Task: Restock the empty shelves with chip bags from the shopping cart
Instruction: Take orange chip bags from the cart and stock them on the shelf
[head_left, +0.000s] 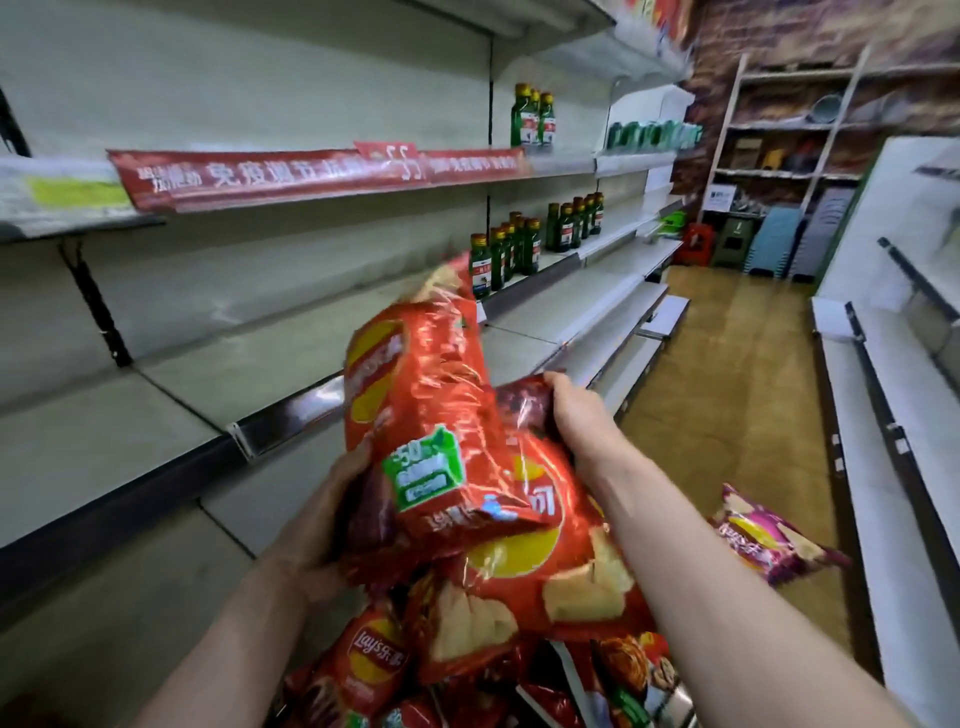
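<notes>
While both hands hold bags above the pile of chip bags (363, 670) at 6 o'clock, the left hand (327, 519) grips the lower edge of a red chip bag (415, 395) that points up toward 12 o'clock. The right hand (576, 410) clutches the dark end of a second red bag (545, 561) lying under the first. A bare shelf (234, 384) lies at 10 o'clock of the bags, and a purple bag (763, 535) sits at 3 o'clock.

Red banner (260, 176) with white Chinese characters ran along the left, yellow-green label (78, 192) beside it, green bottles (506, 252) with gold caps stood in rows, brick wall (779, 31) lay behind a wooden rack (727, 119), stacked plastic stools (776, 239) sat on the brown floor (727, 364).
</notes>
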